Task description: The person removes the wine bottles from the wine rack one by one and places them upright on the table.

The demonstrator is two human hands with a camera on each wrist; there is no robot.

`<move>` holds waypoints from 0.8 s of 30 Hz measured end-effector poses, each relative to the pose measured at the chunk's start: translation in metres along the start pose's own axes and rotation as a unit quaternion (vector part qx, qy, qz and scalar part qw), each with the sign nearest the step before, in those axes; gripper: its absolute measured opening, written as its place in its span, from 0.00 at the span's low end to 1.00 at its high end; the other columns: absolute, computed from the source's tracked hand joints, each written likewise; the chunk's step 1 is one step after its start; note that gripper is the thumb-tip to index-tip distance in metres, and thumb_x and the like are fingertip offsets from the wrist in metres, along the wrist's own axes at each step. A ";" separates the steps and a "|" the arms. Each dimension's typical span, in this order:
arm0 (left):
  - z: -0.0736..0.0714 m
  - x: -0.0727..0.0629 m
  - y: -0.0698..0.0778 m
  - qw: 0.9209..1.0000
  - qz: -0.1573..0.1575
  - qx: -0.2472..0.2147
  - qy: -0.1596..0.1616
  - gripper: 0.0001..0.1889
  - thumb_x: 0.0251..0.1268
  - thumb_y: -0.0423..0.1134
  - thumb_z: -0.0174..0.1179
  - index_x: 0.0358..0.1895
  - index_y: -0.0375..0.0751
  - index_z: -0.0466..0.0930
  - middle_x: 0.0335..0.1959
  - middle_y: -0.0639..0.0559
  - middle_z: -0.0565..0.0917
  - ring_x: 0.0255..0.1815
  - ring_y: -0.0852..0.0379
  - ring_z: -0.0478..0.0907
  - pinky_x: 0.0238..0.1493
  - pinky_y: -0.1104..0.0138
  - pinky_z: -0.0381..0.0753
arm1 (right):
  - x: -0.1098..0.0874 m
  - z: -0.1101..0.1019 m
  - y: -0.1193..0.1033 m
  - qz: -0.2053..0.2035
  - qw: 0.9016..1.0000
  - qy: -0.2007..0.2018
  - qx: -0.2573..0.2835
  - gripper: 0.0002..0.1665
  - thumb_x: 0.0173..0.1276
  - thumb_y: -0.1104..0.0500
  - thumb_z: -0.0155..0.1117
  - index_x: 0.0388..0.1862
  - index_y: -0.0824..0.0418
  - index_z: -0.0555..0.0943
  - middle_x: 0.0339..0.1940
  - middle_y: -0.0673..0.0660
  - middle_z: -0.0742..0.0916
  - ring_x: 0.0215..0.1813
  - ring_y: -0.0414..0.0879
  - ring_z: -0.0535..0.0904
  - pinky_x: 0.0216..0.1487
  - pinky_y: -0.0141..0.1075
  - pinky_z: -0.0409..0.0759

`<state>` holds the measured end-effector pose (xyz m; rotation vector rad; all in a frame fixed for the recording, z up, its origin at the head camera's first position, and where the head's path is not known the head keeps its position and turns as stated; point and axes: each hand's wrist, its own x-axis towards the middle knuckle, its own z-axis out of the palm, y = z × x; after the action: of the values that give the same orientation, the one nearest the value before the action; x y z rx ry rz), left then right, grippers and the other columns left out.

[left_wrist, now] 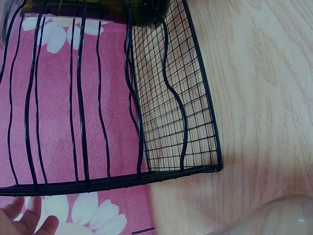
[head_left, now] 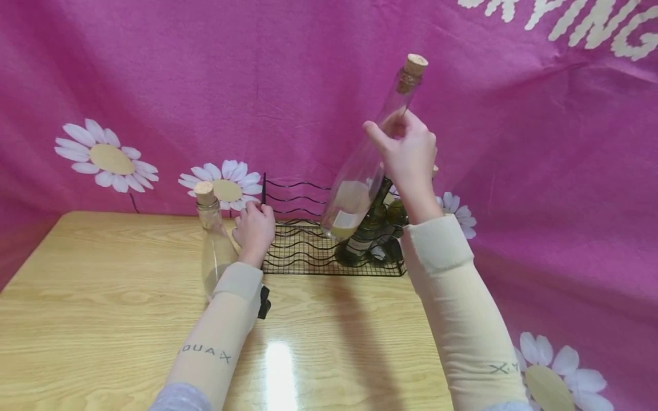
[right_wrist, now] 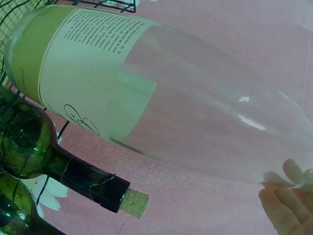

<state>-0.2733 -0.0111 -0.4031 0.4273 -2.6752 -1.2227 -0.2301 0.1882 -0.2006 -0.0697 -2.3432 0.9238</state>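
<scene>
My right hand (head_left: 411,151) grips a clear glass bottle (head_left: 352,197) by its neck, tilted with the cork end up and right. A pale label (right_wrist: 88,68) wraps its lower body in the right wrist view. The base hangs over a black wire wine rack (head_left: 308,274), in front of its back wires. Dark green bottles (head_left: 360,242) lean in the rack's right part, and one shows a cork (right_wrist: 135,203). My left hand (head_left: 254,228) is at the rack's left side, its fingertips (left_wrist: 33,208) by the outer side bar, fingers loosely bent.
A second corked clear bottle (head_left: 213,257) stands on the wooden table (head_left: 103,297), left of my left hand and partly behind that forearm. A pink cloth (head_left: 205,85) with daisies hangs close behind the rack. A small black object (head_left: 264,302) shows beside my left sleeve.
</scene>
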 end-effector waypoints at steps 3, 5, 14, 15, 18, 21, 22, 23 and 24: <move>-0.001 0.000 0.000 1.000 -0.004 0.000 -0.003 0.22 0.64 0.51 0.31 0.48 0.40 0.67 0.47 0.42 0.72 0.49 0.42 0.65 0.46 0.48 0.63 | -0.002 -0.001 0.000 0.003 1.000 -0.006 -0.001 0.21 0.54 0.40 0.62 0.29 0.56 0.76 0.27 0.51 0.82 0.29 0.41 0.73 0.34 0.33 0.68; -0.001 0.001 0.000 1.000 -0.008 0.000 0.000 0.22 0.64 0.51 0.32 0.47 0.39 0.67 0.48 0.41 0.72 0.50 0.41 0.65 0.46 0.47 0.63 | -0.004 -0.001 0.000 -0.002 1.000 -0.007 0.000 0.21 0.54 0.40 0.62 0.29 0.57 0.76 0.27 0.51 0.82 0.29 0.41 0.73 0.33 0.32 0.68; -0.001 0.000 0.001 1.000 -0.017 -0.017 0.002 0.21 0.62 0.52 0.35 0.44 0.38 0.67 0.48 0.41 0.72 0.51 0.41 0.65 0.48 0.48 0.62 | -0.009 -0.005 0.001 -0.009 1.000 -0.005 -0.001 0.19 0.53 0.41 0.63 0.28 0.56 0.75 0.27 0.52 0.83 0.29 0.41 0.74 0.31 0.33 0.67; -0.001 0.000 0.000 1.000 -0.016 -0.017 0.002 0.21 0.62 0.52 0.36 0.45 0.38 0.67 0.48 0.41 0.72 0.51 0.41 0.65 0.48 0.48 0.62 | -0.009 -0.006 0.002 -0.008 1.000 -0.006 0.000 0.20 0.53 0.41 0.63 0.28 0.56 0.75 0.27 0.52 0.83 0.29 0.41 0.73 0.31 0.33 0.67; -0.001 -0.001 0.000 1.000 -0.013 -0.016 0.003 0.21 0.62 0.52 0.36 0.45 0.38 0.67 0.49 0.41 0.72 0.51 0.42 0.65 0.48 0.48 0.62 | -0.011 -0.007 0.002 -0.007 1.000 -0.009 0.001 0.20 0.53 0.41 0.63 0.28 0.57 0.75 0.27 0.53 0.83 0.29 0.41 0.74 0.33 0.34 0.68; -0.001 -0.001 0.001 1.000 -0.013 -0.016 0.005 0.21 0.63 0.52 0.36 0.46 0.39 0.67 0.49 0.42 0.72 0.50 0.42 0.65 0.48 0.49 0.63 | -0.012 -0.009 0.003 -0.013 1.000 -0.010 0.004 0.20 0.53 0.41 0.63 0.28 0.57 0.76 0.26 0.53 0.83 0.28 0.42 0.73 0.34 0.34 0.67; -0.001 -0.001 0.001 1.000 -0.012 -0.017 0.006 0.21 0.63 0.52 0.36 0.46 0.39 0.67 0.49 0.42 0.72 0.50 0.42 0.65 0.48 0.49 0.63 | -0.013 -0.010 0.002 -0.016 1.000 -0.009 0.004 0.20 0.53 0.41 0.63 0.28 0.57 0.76 0.25 0.52 0.82 0.28 0.42 0.73 0.33 0.33 0.67; -0.001 -0.001 0.001 1.000 -0.010 -0.018 0.007 0.21 0.63 0.52 0.36 0.47 0.39 0.67 0.49 0.42 0.72 0.50 0.42 0.66 0.48 0.49 0.63 | -0.013 -0.010 0.002 -0.020 1.000 -0.007 0.006 0.20 0.53 0.42 0.63 0.28 0.58 0.76 0.25 0.52 0.82 0.27 0.41 0.72 0.33 0.33 0.67; -0.002 -0.001 0.002 1.000 -0.008 -0.019 0.009 0.21 0.63 0.52 0.36 0.47 0.39 0.67 0.49 0.42 0.72 0.50 0.42 0.66 0.47 0.49 0.63 | -0.014 -0.011 0.002 -0.023 1.000 -0.005 0.007 0.20 0.53 0.42 0.63 0.28 0.57 0.76 0.24 0.52 0.81 0.27 0.41 0.72 0.32 0.32 0.67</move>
<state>-0.2725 -0.0108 -0.4006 0.4538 -2.6337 -1.2654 -0.2130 0.1928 -0.2024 -0.0056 -2.3371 0.9211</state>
